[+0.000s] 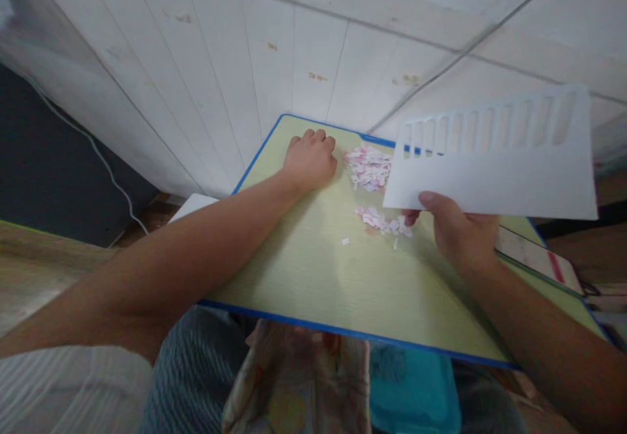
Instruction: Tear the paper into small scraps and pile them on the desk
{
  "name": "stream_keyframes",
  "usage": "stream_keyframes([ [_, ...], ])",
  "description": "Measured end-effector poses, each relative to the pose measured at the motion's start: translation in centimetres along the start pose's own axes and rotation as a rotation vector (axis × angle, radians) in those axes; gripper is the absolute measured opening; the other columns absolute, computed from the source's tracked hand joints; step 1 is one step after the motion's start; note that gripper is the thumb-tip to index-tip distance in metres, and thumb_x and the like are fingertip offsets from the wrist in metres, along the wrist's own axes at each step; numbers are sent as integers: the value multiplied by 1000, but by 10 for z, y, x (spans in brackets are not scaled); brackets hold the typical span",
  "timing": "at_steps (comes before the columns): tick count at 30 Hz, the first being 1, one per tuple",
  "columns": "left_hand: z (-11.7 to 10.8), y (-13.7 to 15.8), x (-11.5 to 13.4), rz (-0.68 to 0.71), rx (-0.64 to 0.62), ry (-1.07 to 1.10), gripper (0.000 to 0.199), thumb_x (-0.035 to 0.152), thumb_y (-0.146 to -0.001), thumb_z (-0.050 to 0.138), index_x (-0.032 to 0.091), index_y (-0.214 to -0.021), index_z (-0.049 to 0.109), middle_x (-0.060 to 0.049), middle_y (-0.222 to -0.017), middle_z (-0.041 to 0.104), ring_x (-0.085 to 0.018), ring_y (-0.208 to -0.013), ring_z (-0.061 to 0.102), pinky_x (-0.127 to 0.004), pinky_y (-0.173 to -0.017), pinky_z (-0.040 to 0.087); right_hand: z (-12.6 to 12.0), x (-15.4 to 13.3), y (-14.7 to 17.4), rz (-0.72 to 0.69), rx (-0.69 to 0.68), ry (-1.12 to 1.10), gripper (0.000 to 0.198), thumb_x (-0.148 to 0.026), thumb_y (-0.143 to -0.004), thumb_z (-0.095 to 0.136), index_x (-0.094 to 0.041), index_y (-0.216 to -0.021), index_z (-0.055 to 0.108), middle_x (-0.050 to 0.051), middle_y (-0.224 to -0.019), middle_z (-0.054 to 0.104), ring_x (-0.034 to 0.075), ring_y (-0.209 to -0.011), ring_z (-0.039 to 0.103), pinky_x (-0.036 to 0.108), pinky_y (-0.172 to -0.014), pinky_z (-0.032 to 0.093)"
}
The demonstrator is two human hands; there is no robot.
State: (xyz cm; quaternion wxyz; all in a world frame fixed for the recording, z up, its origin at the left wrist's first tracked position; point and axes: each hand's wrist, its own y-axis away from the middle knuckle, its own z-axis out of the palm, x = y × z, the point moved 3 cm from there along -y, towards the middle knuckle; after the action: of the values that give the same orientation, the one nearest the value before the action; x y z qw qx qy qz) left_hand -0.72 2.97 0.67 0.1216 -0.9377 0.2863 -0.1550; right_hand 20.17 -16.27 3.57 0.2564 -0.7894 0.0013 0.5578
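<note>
My right hand (pixel 460 231) grips the lower edge of a white sheet with a row of cut-out slots (pixel 494 182), thumb on the near face. The sheet is raised and tilted over the right part of the small yellow-green table (pixel 313 277). My left hand (pixel 311 157) rests on the tabletop near its far edge, fingers curled under; whatever they may hold is hidden. Just right of it lies a pile of small pinkish-white paper scraps (pixel 368 167), partly behind the sheet. A smaller heap of paper scraps (pixel 382 221) lies nearer me, with one loose scrap (pixel 345 242) beside it.
A phone-like flat object (pixel 539 259) lies at the table's right side. White plank wall (pixel 220 74) stands behind the table, with a cable (pixel 470 48) running down it. Below the near edge are a patterned cloth bag (pixel 298 382) and a turquoise plastic container (pixel 414 388).
</note>
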Motion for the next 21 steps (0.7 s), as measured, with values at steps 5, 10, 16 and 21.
stream_keyframes([
  [5, -2, -4, 0, -72, -54, 60, 38, 24, -108, 60, 24, -138, 84, -19, -151, 76, -45, -150, 59, -63, -123, 54, -3, -7, 27, -41, -175, 343, 44, -55, -108, 81, -35, -70, 80, 0, -77, 83, 32, -82, 84, 53, -98, 72],
  [10, -3, -6, 0, -74, -65, 89, 37, 26, -106, 67, 30, -139, 84, -16, -146, 77, -46, -150, 56, -65, -125, 54, -1, 0, 36, -87, -283, 465, 46, -60, -112, 75, -39, -72, 81, -3, -83, 87, 34, -94, 87, 55, -107, 70],
  [16, -2, -8, 0, -85, -82, 108, 29, 23, -109, 67, 26, -132, 84, -15, -146, 75, -44, -152, 56, -62, -129, 51, 12, 4, 41, -107, -418, 479, 45, -55, -114, 72, -39, -73, 81, -4, -81, 86, 30, -78, 85, 50, -90, 71],
  [21, -1, -9, -1, -74, -71, 129, 27, 23, -110, 66, 25, -129, 85, -14, -143, 75, -43, -152, 57, -60, -128, 51, 8, 6, 40, -81, -403, 540, 50, -61, -114, 70, -38, -70, 76, -2, -81, 85, 32, -80, 84, 52, -97, 70],
])
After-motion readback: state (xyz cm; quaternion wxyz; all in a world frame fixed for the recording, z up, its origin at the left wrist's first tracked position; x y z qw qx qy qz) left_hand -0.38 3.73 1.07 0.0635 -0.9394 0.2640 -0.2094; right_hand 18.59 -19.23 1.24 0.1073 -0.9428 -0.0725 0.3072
